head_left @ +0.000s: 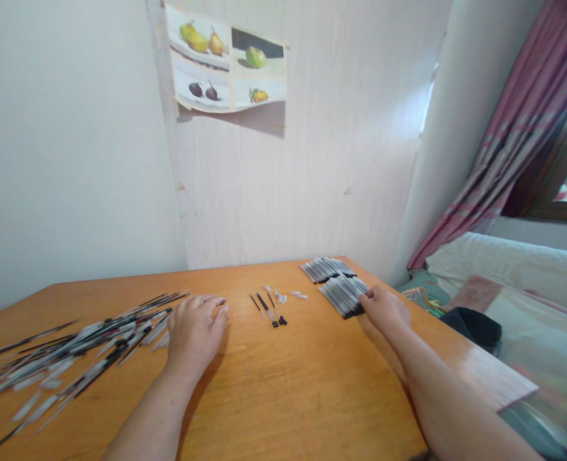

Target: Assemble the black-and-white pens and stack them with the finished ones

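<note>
My left hand (197, 330) is over the right edge of a loose pile of pen parts (91, 349), its fingers loosely bent and slightly apart, with nothing visible in them. Black and clear tubes, thin refills and small clear pieces make up that pile. At the right, my right hand (384, 310) pinches at the end of the near row of clear pens (341, 294); its fingertips seem closed on the last pen, partly hidden by them. Behind lies a second row of pens (326, 269), side by side, black ends toward the right.
Between my hands lie a few separate pen parts (267, 307), small black caps (282, 320) and clear bits (299, 294) on the orange wooden table (283, 397). A white board (494, 378) is beyond the right edge, near a dark object (473, 326). The wall stands behind.
</note>
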A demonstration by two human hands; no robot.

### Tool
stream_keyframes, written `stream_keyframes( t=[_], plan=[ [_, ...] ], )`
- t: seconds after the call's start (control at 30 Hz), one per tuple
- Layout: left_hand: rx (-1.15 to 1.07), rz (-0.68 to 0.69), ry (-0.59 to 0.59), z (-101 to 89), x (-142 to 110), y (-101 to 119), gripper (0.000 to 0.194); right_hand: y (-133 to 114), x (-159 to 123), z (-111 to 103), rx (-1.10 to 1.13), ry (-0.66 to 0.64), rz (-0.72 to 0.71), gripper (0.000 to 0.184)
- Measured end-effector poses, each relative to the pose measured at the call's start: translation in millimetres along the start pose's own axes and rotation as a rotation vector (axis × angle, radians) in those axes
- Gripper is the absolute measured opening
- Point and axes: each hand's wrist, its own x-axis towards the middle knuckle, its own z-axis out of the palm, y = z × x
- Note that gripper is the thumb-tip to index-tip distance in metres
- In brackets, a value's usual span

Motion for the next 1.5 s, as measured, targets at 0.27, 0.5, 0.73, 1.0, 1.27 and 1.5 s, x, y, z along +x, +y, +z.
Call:
stream_keyframes(
  t=[0.27,0.5,0.73,1.0,1.27,1.5],
  plan=[
    [0.04,-0.065,-0.045,-1.1,2.3,-7.5,0.035,2.0,1.9,3.8,0.011,-0.025,-0.013,0.039],
    [0.06,-0.148,-0.055,-5.9,6.5,-20.7,0.038,-3.6,-7.2,0.7,0.101,0.092,-0.022,0.041],
    [0.119,-0.472,-0.091,-21.1,2.9,-44.4,0.034,-32.7,-35.8,6.7,0.23,0.12,-0.33,0.033],
    [0.255,-0.561,-0.193,-8.5,-5.0,-59.5,0.023,-71.8,-67.2,5.6,0.346,0.01,-0.587,0.026],
    [0.232,-0.572,-0.28,-5.7,-6.7,-52.8,0.028,-95.2,-74.6,9.5,0.315,-0.079,-0.621,0.025],
    [0.237,-0.533,-0.288,-4.0,-3.3,-47.0,0.022,-107.6,-58.4,21.8,0.254,-0.186,-0.578,0.021]
  ],
)
